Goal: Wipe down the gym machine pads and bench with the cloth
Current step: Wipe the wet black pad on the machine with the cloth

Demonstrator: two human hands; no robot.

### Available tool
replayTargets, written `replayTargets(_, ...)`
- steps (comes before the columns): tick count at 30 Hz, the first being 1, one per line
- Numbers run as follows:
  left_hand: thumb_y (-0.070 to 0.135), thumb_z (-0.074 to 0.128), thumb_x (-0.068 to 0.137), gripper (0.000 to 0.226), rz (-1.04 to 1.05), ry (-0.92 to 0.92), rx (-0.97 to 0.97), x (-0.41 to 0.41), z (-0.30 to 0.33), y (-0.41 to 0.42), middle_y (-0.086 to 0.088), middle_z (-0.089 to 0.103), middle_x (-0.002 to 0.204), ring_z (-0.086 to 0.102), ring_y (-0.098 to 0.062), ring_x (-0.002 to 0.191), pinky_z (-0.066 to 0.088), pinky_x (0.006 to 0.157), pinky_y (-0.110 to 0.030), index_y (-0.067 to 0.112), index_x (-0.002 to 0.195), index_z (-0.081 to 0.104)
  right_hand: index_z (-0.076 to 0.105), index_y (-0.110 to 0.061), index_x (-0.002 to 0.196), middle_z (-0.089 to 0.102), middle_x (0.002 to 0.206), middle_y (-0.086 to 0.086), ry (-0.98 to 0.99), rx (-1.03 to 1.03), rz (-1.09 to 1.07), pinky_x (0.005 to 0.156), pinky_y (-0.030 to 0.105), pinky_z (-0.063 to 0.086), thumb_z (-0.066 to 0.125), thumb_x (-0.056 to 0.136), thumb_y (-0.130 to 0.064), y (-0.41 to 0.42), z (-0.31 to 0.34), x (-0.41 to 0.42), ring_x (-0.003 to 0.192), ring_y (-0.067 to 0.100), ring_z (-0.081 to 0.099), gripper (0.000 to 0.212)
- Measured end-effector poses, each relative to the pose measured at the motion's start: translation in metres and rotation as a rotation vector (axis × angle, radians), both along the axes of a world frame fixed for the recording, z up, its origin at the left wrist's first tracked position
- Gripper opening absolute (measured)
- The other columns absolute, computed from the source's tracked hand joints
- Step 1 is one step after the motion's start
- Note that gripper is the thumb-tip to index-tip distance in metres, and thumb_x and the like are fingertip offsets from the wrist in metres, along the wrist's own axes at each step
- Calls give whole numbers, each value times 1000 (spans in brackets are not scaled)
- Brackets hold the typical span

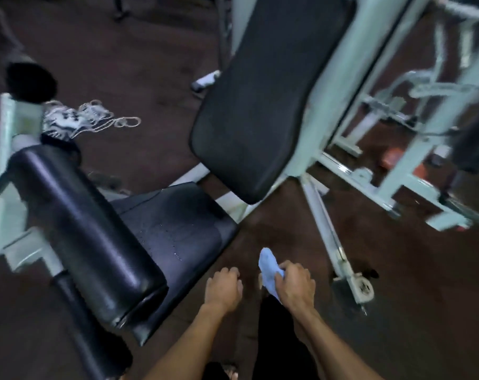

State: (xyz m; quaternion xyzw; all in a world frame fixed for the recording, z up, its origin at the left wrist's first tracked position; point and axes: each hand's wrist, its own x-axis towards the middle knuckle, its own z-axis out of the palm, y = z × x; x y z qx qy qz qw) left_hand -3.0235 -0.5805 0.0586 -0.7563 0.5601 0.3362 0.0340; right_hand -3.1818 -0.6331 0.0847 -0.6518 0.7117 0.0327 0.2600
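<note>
right hand (294,283) gripping a light blue cloth (268,270), left hand (224,287) loosely curled and holding nothing, just beside the seat pad (178,226)

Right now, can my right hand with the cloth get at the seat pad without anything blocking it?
Probably yes. The right hand grips the cloth just beside the seat pad, with only bare floor between them. The left hand hangs close by and might need to shift aside.

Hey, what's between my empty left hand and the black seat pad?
Nothing lies between the left hand and the black seat pad: in the head view, only bare dark floor shows there.
</note>
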Motion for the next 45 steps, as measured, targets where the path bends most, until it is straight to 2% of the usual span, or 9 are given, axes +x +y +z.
replayTargets(9, 32, 42, 96, 29, 563, -75, -18, 44, -14, -82, -3, 60, 122, 56, -25, 113, 45, 93, -40, 22, 120, 55, 63, -17, 113, 61, 111, 8, -132, 3, 454, 88, 40, 48, 54, 93, -26, -148, -33, 107, 105, 28, 56, 24)
replayTargets(14, 30, 41, 97, 25, 751, -154, -46, 76, -31, -98, -1, 62, 116, 57, -22, 108, 46, 90, -38, 22, 115, 56, 60, -16, 122, 60, 113, 6, -189, -137, 610, 90, 37, 49, 57, 93, -25, -176, -49, 177, 107, 23, 53, 30)
replayTargets(18, 28, 44, 97, 28, 882, -231, -90, 99, -58, -103, -1, 60, 117, 55, -22, 110, 42, 91, -37, 20, 121, 56, 63, -18, 113, 59, 102, 4, -235, -199, 768, 82, 38, 50, 67, 87, -21, -166, -90, 204, 95, 23, 55, 27)
replayTargets(22, 22, 56, 92, 31, 959, -310, -112, 111, -105, -91, -7, 59, 126, 53, -28, 117, 44, 95, -44, 14, 122, 60, 59, -19, 122, 57, 114, 4, -265, -13, 933, 94, 36, 42, 44, 101, -31, -152, -158, 207, 108, 23, 51, 29)
replayTargets(26, 19, 64, 87, 33, 928, -382, -165, 114, -146, -82, -9, 54, 134, 50, -30, 124, 44, 98, -47, 15, 120, 61, 53, -27, 128, 51, 124, 1, -279, -44, 929, 93, 33, 41, 43, 98, -43, -153, -201, 200, 115, 20, 47, 35)
replayTargets(28, 19, 64, 87, 34, 896, -436, -211, 115, -158, -83, -9, 52, 137, 49, -29, 126, 43, 99, -47, 15, 121, 61, 46, -30, 136, 44, 138, 4, -331, -93, 870, 101, 38, 39, 44, 94, -51, -163, -212, 202, 128, 22, 40, 47)
replayTargets(31, 22, 51, 92, 33, 886, -485, -277, 121, -171, -87, -9, 47, 141, 45, -28, 130, 42, 101, -47, 16, 124, 59, 27, -36, 150, 17, 161, 6, -376, -92, 920, 117, 41, 22, 38, 95, -59, -176, -226, 225, 149, 25, 14, 61)
replayTargets(35, 27, 41, 93, 41, 879, -529, -297, 136, -182, -91, -10, 41, 148, 37, -28, 139, 37, 107, -48, 17, 131, 54, 2, -42, 153, -15, 163, -1, -390, -42, 1014, 120, 46, 6, 26, 97, -63, -167, -247, 259, 150, 21, -14, 65)
replayTargets(45, 37, 34, 98, 54, 801, -591, -169, 145, -214, -95, -8, 12, 163, 9, -23, 151, 12, 119, -45, 22, 150, 34, -4, -38, 153, -8, 164, 0, -198, -103, 867, 116, 54, 25, 28, 99, -54, -209, -298, 213, 151, 25, 2, 65)
